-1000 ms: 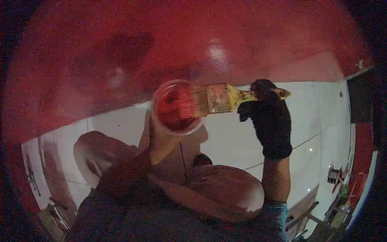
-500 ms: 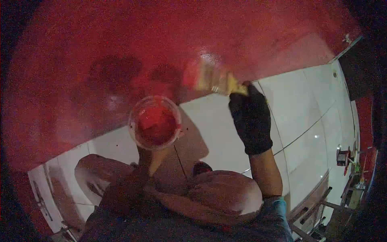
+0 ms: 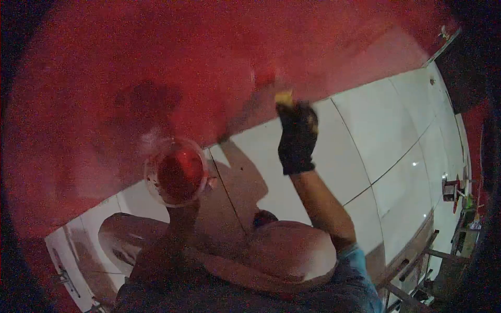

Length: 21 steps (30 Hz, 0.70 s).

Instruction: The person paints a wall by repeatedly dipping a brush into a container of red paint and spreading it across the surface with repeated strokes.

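Observation:
My right hand (image 3: 299,130), in a dark glove, grips a paintbrush (image 3: 284,98) by its yellowish handle. The brush head is smeared by motion and lies close to the red wall (image 3: 219,47), just above the floor line. In my left hand (image 3: 185,213) is a clear round tub (image 3: 150,182), held up near my knee. Red paint (image 3: 177,169) shows inside it. Most of the left hand is hidden under the tub.
White floor tiles (image 3: 402,125) meet the wall along a slanting edge. My bent knees (image 3: 292,248) are below the tub. At the right stand a small can (image 3: 450,190) and wooden furniture parts (image 3: 443,255). A dark opening lies at the upper right.
My right hand has moved left and slightly up with the paintbrush, which has turned more toward the wall. The paint tub in my left hand has shifted left and a little down.

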Available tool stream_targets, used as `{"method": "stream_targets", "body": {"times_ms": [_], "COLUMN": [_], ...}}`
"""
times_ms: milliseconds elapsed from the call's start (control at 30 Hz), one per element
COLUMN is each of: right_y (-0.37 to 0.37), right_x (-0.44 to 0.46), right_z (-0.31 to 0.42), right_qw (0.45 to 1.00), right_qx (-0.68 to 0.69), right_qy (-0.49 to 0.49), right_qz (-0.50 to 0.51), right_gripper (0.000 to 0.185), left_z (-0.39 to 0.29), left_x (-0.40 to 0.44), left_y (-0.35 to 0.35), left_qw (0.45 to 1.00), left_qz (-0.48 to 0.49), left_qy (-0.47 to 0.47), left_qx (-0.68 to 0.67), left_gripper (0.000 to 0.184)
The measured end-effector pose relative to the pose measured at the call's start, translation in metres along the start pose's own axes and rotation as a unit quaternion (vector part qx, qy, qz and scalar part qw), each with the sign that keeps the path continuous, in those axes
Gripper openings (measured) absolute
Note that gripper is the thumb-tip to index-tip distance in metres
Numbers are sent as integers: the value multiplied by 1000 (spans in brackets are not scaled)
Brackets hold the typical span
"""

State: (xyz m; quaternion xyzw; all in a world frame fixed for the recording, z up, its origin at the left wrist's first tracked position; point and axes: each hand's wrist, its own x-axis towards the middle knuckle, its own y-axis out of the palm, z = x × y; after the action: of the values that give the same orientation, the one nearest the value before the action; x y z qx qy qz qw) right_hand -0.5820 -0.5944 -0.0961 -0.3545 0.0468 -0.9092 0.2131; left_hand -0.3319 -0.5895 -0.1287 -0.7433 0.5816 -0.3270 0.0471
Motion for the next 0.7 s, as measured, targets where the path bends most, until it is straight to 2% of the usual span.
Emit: {"method": "stream_targets", "body": {"times_ms": [33,67,100,133,167,200,233,267,300,333,400,467,500,533,567,600,633,667,700], "right_y": [-9,-9,-25,-25,-25,-22,-3,16,10,17,16,13,9,4,1,-2,-4,-3,1], "right_x": [24,43,58,57,55,55,37,-1,-24,-50,-72,-63,-34,-5,17,30,38,34,28], "right_z": [24,47,65,66,68,69,48,1,-22,-23,-26,-12,3,30,49,49,46,50,57], "right_qw": [959,965,988,988,976,959,942,864,930,821,815,785,824,835,843,963,989,989,954], "right_qx": [249,237,146,146,209,271,305,464,330,501,487,504,471,484,496,263,5,6,297], "right_qy": [128,115,31,32,54,75,140,197,144,275,314,358,313,259,204,35,-140,-140,-37], "right_qz": [43,-6,32,32,36,42,14,-1,76,16,6,-40,36,38,39,50,57,55,33], "right_gripper": [14,12,8,8,7,8,10,17,18,17,16,13,11,12,13,13,14,14,14], "left_z": [5,8,11,11,10,9,6,3,-1,-5,-14,-23,-28,-34,-40,-43,-42,-41,-41], "left_x": [-7,-5,-7,-6,-3,-1,-1,-1,-1,-1,-4,-7,-9,-6,0,3,4,5,7], "left_y": [-8,-9,-11,-14,-16,-18,-19,-20,-20,-19,-20,-23,-26,-30,-34,-38,-39,-41,-41], "left_qw": [1000,999,998,998,972,861,861,869,877,885,901,915,921,920,951,966,966,967,969], "left_qz": [-4,-9,-16,-15,92,190,189,183,177,170,156,146,143,146,185,222,224,226,226], "left_qy": [-3,-5,-7,-7,-72,-130,-130,-137,-143,-148,-163,-182,-194,-197,-145,-89,-89,-77,-63], "left_qx": [21,41,60,61,-204,-453,-454,-438,-423,-408,-371,-330,-308,-304,-201,-96,-94,-86,-80], "left_gripper": [65,64,64,64,72,84,84,84,84,84,84,84,84,84,84,83,83,83,83]}}
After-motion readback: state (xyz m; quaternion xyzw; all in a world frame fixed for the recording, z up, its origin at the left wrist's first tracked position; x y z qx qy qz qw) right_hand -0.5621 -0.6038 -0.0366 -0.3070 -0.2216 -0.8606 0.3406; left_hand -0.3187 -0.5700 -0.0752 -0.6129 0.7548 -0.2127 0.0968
